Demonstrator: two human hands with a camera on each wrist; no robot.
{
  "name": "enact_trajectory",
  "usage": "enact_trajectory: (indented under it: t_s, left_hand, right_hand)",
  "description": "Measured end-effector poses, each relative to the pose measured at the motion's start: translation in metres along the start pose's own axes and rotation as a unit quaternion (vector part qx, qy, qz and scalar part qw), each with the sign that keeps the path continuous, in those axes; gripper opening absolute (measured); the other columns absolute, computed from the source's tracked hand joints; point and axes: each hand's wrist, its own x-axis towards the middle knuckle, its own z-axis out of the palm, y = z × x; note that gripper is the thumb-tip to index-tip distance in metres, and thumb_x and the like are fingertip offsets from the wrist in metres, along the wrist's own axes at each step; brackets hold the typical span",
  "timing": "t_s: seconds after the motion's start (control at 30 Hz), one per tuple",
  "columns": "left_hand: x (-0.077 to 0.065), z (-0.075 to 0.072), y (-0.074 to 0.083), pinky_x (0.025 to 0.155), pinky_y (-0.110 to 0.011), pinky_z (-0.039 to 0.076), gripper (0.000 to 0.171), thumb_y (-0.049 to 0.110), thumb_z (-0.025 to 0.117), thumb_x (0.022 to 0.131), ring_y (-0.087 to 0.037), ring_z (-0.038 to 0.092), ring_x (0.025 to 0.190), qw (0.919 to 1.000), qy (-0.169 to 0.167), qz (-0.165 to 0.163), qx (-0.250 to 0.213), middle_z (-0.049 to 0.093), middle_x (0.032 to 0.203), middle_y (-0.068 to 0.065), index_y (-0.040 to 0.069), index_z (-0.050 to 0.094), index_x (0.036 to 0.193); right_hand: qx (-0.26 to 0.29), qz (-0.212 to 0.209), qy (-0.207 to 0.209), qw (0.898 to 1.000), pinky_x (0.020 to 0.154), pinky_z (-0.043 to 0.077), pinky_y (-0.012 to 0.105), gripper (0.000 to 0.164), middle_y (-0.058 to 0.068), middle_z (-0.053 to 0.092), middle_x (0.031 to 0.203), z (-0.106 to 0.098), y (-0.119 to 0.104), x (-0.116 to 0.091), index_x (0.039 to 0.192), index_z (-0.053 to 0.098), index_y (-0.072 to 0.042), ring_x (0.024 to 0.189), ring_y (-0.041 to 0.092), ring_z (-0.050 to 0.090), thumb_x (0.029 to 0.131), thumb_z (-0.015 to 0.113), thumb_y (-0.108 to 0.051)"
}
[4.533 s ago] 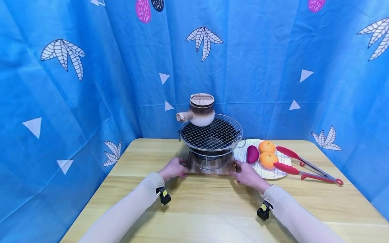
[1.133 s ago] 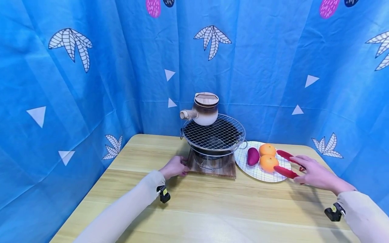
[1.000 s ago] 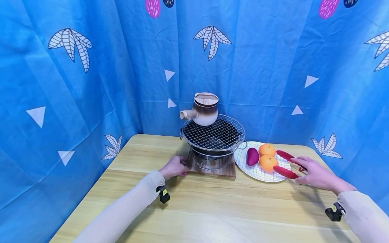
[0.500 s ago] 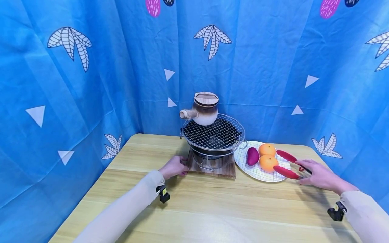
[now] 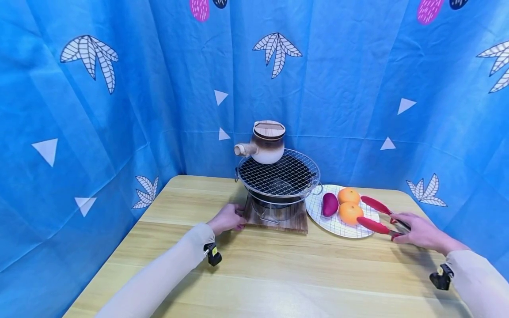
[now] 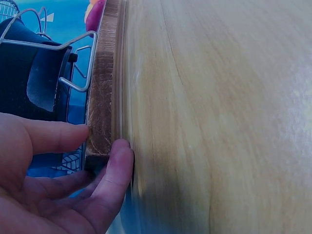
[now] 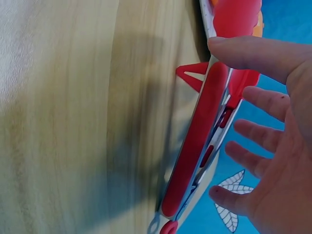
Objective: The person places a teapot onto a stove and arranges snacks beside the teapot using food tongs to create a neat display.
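My left hand [image 5: 226, 219] pinches the near left corner of a wooden board [image 5: 293, 224], thumb on top and a finger against the underside edge in the left wrist view. On that board stands a small round stove with a wire grill [image 5: 278, 179], and a lidded clay pot [image 5: 268, 149] sits at the grill's back. At the right, my right hand [image 5: 422, 230] is over the red-handled tongs [image 7: 197, 136]. Its thumb lies at one arm of them, while the other fingers are spread beside the other arm. The tongs' red tips lie on the plate's right rim, spread apart.
A white checked plate [image 5: 330, 226] beside the stove bears two oranges [image 5: 351, 213] and a purple oval thing like a sweet potato [image 5: 329, 204]. Blue curtain [image 5: 342, 88] closes off the back and sides of the wooden table [image 5: 254, 274].
My right hand has left the board's right side for the tongs, then slid slightly back along them, rightward. My left hand stays at the board's corner.
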Motion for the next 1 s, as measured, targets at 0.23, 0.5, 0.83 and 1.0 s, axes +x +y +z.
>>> enact_trajectory:
  t_s: [0.23, 0.5, 0.83, 1.0]
  left_hand:
    - [0.000, 0.001, 0.001, 0.070, -0.033, 0.064, 0.058, -0.004, 0.065, 0.087, -0.025, 0.070, 0.072, 1.0000, 0.002, -0.001, 0.005, 0.070, 0.091, -0.019, -0.012, 0.045, 0.141]
    - [0.000, 0.002, 0.002, 0.071, -0.033, 0.064, 0.059, -0.005, 0.066, 0.087, -0.025, 0.071, 0.073, 0.9999, 0.004, -0.003, 0.011, 0.070, 0.090, -0.018, -0.012, 0.044, 0.141]
    - [0.002, 0.001, -0.001, 0.070, -0.032, 0.064, 0.058, -0.005, 0.065, 0.088, -0.023, 0.071, 0.071, 0.9999, 0.002, -0.002, 0.013, 0.071, 0.090, -0.018, -0.012, 0.044, 0.141]
    - [0.002, 0.001, -0.001, 0.070, -0.032, 0.064, 0.058, -0.005, 0.065, 0.089, -0.022, 0.070, 0.071, 1.0000, 0.001, -0.005, 0.008, 0.071, 0.092, -0.018, -0.012, 0.043, 0.142]
  right_hand:
    - [0.004, 0.007, -0.001, 1.000, 0.084, 0.048, 0.066, 0.082, 0.041, 0.048, 0.133, 0.004, 0.012, 0.001, 0.138, 0.053, 0.007, 0.111, 0.052, 0.050, 0.074, 0.087, -0.032]
    - [0.006, -0.014, 0.005, 1.000, 0.088, 0.045, 0.069, 0.076, 0.041, 0.051, 0.132, 0.008, 0.023, -0.002, 0.134, 0.057, 0.006, 0.115, 0.057, 0.049, 0.072, 0.088, -0.025]
    - [0.011, -0.013, 0.006, 1.000, 0.087, 0.046, 0.068, 0.068, 0.040, 0.054, 0.130, 0.010, 0.028, -0.006, 0.133, 0.058, 0.007, 0.113, 0.055, 0.052, 0.073, 0.084, -0.012]
    - [0.004, -0.012, 0.005, 1.000, 0.086, 0.046, 0.071, 0.064, 0.040, 0.054, 0.130, 0.011, 0.029, -0.007, 0.132, 0.059, 0.005, 0.113, 0.056, 0.052, 0.075, 0.083, -0.012]
